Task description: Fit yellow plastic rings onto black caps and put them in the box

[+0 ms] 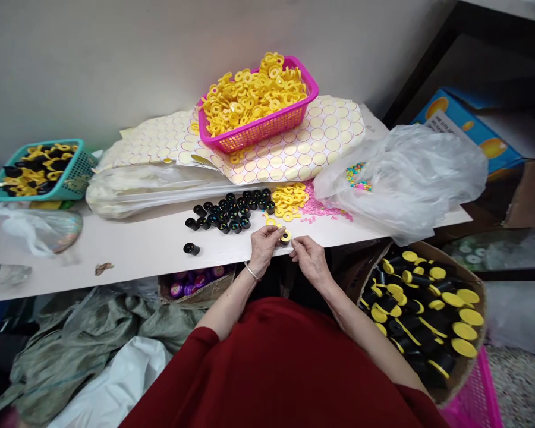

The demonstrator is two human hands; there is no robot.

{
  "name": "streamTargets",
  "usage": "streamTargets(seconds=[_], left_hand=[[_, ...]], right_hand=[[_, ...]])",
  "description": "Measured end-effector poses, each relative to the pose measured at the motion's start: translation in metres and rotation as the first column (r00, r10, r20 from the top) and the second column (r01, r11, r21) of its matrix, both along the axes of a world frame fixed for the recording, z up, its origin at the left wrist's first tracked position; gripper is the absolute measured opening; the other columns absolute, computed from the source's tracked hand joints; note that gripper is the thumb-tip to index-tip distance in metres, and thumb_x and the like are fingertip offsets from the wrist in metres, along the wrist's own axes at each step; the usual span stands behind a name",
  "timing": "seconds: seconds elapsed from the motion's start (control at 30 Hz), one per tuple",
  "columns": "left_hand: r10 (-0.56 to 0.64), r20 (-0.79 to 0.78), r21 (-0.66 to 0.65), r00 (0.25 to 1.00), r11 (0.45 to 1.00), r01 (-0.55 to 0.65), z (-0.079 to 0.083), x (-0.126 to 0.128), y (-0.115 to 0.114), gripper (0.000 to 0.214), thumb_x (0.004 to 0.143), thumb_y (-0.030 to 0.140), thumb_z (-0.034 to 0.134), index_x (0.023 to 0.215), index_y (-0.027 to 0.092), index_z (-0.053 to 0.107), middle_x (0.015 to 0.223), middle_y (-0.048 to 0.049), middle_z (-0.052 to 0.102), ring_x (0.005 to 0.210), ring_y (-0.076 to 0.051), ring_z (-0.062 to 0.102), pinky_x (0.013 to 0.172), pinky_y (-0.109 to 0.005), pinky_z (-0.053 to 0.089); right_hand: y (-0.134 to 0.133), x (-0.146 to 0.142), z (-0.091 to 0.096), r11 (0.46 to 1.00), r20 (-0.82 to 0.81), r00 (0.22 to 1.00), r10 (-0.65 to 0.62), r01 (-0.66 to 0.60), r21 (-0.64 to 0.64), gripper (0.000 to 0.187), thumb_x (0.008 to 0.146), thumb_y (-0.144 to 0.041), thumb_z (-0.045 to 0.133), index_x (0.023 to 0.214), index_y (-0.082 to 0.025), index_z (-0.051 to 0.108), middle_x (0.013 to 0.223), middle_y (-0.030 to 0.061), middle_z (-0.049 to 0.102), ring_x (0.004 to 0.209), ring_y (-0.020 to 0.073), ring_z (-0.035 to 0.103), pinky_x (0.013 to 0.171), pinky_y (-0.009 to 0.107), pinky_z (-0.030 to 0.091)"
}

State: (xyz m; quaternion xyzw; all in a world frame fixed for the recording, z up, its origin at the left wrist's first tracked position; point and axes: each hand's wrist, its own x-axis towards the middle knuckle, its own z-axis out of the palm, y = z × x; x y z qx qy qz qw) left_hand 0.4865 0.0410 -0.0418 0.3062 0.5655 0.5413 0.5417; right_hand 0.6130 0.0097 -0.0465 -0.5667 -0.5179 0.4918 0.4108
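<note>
My left hand [264,245] is closed on a small black tube with a yellow cap [286,237], held over the front edge of the white table [138,249]. My right hand [309,254] is pinched close beside it, fingertips toward the cap; what they hold is too small to see. Just behind my hands stands a cluster of several open black tubes [229,211], with a pile of loose yellow caps [289,199] and pink beads [321,209] to their right. One black tube [191,248] stands alone at the left.
A pink basket [267,128] of yellow caps rests on sticker sheets [294,154]. A teal basket [71,178] sits far left. A clear plastic bag [410,172] lies right. A box [470,285] of capped black tubes is at lower right; bags lie below the table.
</note>
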Motion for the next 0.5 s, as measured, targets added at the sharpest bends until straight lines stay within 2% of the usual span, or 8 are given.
streamTargets(seconds=[0.13, 0.2, 0.3, 0.37, 0.43, 0.5], left_hand=[[-0.006, -0.198, 0.038, 0.980, 0.999, 0.014, -0.008, 0.001, -0.011, 0.049, 0.046, 0.040, 0.084, 0.082, 0.013, 0.064, 0.056, 0.0065, 0.050, 0.049, -0.004, 0.039, 0.049, -0.018, 0.030], [0.006, -0.328, 0.074, 0.945, 0.997, 0.019, -0.013, 0.004, -0.012, 0.050, 0.044, 0.036, 0.085, 0.084, 0.014, 0.065, 0.059, 0.0070, 0.048, 0.050, -0.004, 0.035, 0.049, -0.019, 0.028], [0.019, -0.460, 0.170, 0.888, 0.983, 0.068, -0.015, 0.009, -0.010, 0.034, 0.051, 0.034, 0.081, 0.076, 0.016, 0.066, 0.065, 0.0047, 0.050, 0.055, -0.007, 0.037, 0.053, -0.021, 0.029], [0.004, -0.498, 0.205, 0.867, 0.972, 0.113, -0.012, 0.011, -0.008, 0.021, 0.059, 0.031, 0.077, 0.069, 0.016, 0.065, 0.062, 0.0045, 0.048, 0.057, -0.008, 0.038, 0.056, -0.021, 0.029], [-0.014, -0.512, 0.213, 0.859, 0.967, 0.143, -0.008, 0.011, -0.006, 0.015, 0.063, 0.028, 0.073, 0.063, 0.017, 0.063, 0.059, 0.0047, 0.046, 0.057, -0.008, 0.038, 0.057, -0.022, 0.030], [-0.037, -0.522, 0.213, 0.852, 0.962, 0.172, -0.004, 0.010, -0.005, 0.013, 0.063, 0.024, 0.072, 0.059, 0.017, 0.062, 0.058, 0.0046, 0.046, 0.057, -0.009, 0.038, 0.058, -0.022, 0.030]], right_hand=[[0.024, 0.006, 0.003, 0.995, 0.068, 0.995, -0.076, 0.071, 0.071, 0.031, 0.078, -0.047, 0.049, 0.072, -0.018, 0.057, 0.062, 0.0002, 0.053, 0.061, 0.0134, 0.050, 0.057, 0.026, 0.041], [0.040, 0.005, 0.004, 0.997, 0.034, 0.997, -0.065, 0.064, 0.048, 0.033, 0.075, -0.048, 0.052, 0.067, -0.017, 0.057, 0.060, -0.0007, 0.051, 0.060, 0.0127, 0.047, 0.056, 0.026, 0.038], [0.061, -0.001, 0.006, 0.996, -0.113, 0.993, 0.023, -0.033, -0.086, 0.036, 0.069, -0.052, 0.056, 0.060, -0.017, 0.054, 0.053, -0.0029, 0.046, 0.054, 0.0104, 0.042, 0.051, 0.025, 0.033], [0.071, -0.006, 0.009, 0.978, -0.223, 0.970, 0.095, -0.132, -0.161, 0.036, 0.063, -0.051, 0.061, 0.059, -0.016, 0.054, 0.052, -0.0033, 0.047, 0.052, 0.0093, 0.041, 0.050, 0.024, 0.033], [0.077, -0.008, 0.013, 0.963, -0.278, 0.951, 0.138, -0.194, -0.188, 0.034, 0.057, -0.047, 0.067, 0.060, -0.015, 0.058, 0.055, -0.0024, 0.052, 0.054, 0.0095, 0.045, 0.053, 0.024, 0.035], [0.079, -0.007, 0.016, 0.967, -0.277, 0.949, 0.151, -0.200, -0.160, 0.032, 0.053, -0.043, 0.070, 0.063, -0.014, 0.062, 0.059, -0.0013, 0.056, 0.058, 0.0100, 0.048, 0.056, 0.024, 0.037]])
